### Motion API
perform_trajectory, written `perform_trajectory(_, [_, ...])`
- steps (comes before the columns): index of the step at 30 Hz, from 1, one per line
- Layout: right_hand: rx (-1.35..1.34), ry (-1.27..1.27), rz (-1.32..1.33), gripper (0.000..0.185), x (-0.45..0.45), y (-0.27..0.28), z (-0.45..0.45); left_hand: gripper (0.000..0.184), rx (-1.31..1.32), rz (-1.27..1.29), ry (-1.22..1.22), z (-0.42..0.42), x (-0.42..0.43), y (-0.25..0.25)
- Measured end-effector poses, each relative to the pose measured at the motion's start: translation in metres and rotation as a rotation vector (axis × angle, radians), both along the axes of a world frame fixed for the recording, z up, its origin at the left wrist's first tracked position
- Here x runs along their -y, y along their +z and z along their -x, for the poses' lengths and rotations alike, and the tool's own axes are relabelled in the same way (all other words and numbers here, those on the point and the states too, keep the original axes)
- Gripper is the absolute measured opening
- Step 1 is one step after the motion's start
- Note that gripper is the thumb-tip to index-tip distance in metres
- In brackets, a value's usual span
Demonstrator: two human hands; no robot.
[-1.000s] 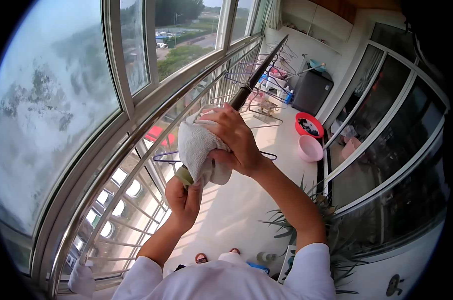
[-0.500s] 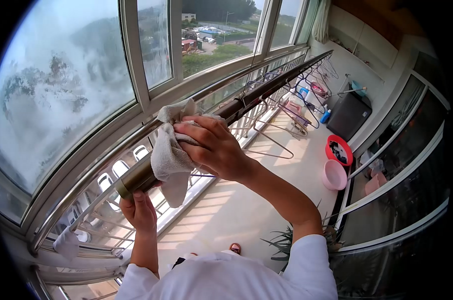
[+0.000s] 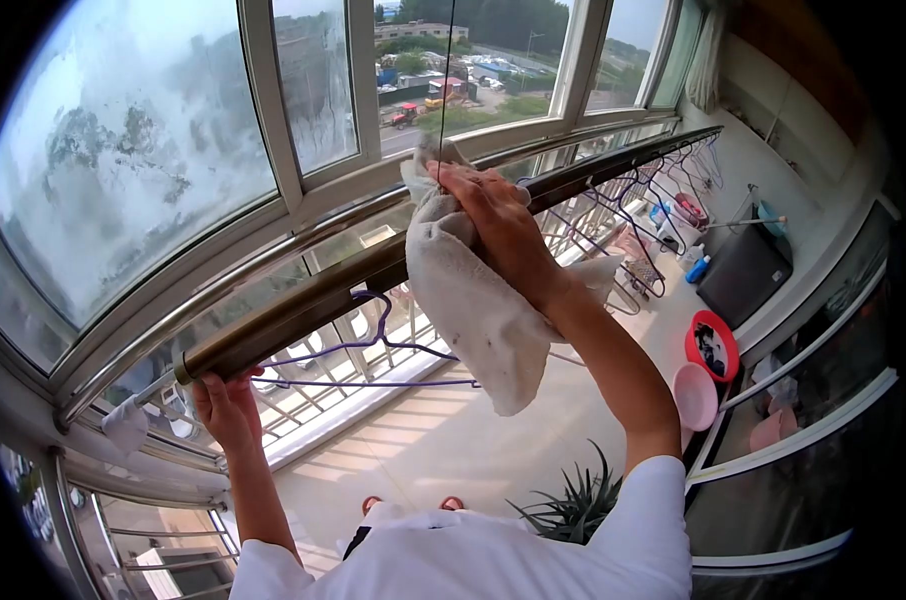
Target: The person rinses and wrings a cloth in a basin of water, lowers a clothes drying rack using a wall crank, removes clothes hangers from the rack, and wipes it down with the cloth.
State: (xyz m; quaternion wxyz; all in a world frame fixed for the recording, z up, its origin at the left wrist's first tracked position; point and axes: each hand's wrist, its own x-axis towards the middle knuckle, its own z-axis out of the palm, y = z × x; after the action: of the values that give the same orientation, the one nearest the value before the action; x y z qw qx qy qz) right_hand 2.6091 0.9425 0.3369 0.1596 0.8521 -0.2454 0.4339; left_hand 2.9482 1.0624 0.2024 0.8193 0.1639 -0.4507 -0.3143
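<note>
A dark bronze drying pole (image 3: 303, 308) runs from the lower left to the far right, near the windows. My left hand (image 3: 230, 405) is closed on the pole's near end from below. Farther along, my right hand (image 3: 508, 235) presses a white cloth (image 3: 468, 300) over the top of the pole, fingers wrapped round it. The cloth hangs down below the pole, and a thin dark cord rises beside my right fingers. A purple hanger (image 3: 373, 345) hangs from the pole between my hands. More hangers (image 3: 623, 205) hang beyond the cloth.
Windows (image 3: 123, 180) and a metal railing (image 3: 253, 262) line the left. At the right are a red basin (image 3: 730, 345), a pink basin (image 3: 695, 397), a dark appliance (image 3: 745, 278) and glass doors. A spiky plant (image 3: 578, 505) stands near my right sleeve. Another small cloth (image 3: 126, 425) hangs lower left.
My right hand and the cloth have moved away from my left hand, up and right along the pole. My left hand has shifted left in view, and the purple hanger now shows clearly.
</note>
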Motion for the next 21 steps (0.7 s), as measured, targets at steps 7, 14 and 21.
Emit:
perform_trajectory(7, [-0.190,0.110,0.067,0.042,0.043,-0.005,0.044,0.028,0.061,-0.015,0.033,-0.022,-0.015,-0.007])
perform_trajectory(14, [-0.165,-0.223,-0.025,0.049,0.131,-0.004,0.231,0.031,-0.003,-0.014,0.027,-0.049,-0.008,-0.011])
perform_trajectory(21, [0.159,-0.056,-0.281,0.062,0.088,0.024,0.138,0.030,-0.022,-0.134,0.545,-0.025,0.018,-0.019])
